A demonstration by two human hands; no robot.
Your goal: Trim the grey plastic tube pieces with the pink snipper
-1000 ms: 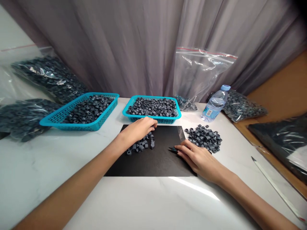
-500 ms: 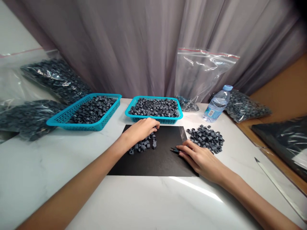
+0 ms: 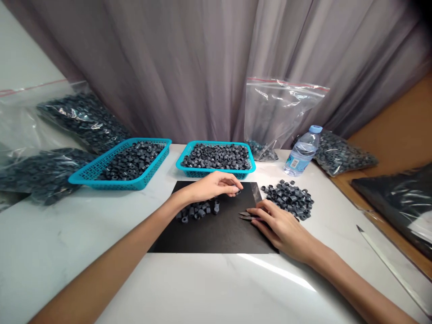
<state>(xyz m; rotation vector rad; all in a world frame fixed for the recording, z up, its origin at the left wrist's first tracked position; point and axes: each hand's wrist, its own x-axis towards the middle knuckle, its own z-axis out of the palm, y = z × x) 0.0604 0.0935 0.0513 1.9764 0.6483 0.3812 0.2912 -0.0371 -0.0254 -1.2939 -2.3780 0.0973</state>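
Observation:
My left hand (image 3: 218,186) is raised over the black mat (image 3: 216,238), its thumb and fingers pinched on a small dark grey plastic ring (image 3: 238,191). Under and beside that hand lies a loose cluster of similar grey rings (image 3: 199,210). At the mat's right edge, my right hand (image 3: 278,225) is closed around small snips (image 3: 247,216). Their two pointed blades stick out to the left, slightly apart; the handles are mostly hidden by the fingers. Just beyond my right hand, a heap of grey rings (image 3: 290,198) rests on the white table.
Two blue baskets, one at left (image 3: 135,184) and one in the middle (image 3: 216,173), hold many rings. Bags of rings (image 3: 81,117) lean at far left. At right stand a clear zip bag (image 3: 273,108), a water bottle (image 3: 300,153) and another filled bag (image 3: 347,155).
My left hand has moved right, away from the ring cluster, with a ring now visible in its fingertips. The snips' blades have spread apart. The view has tilted slightly.

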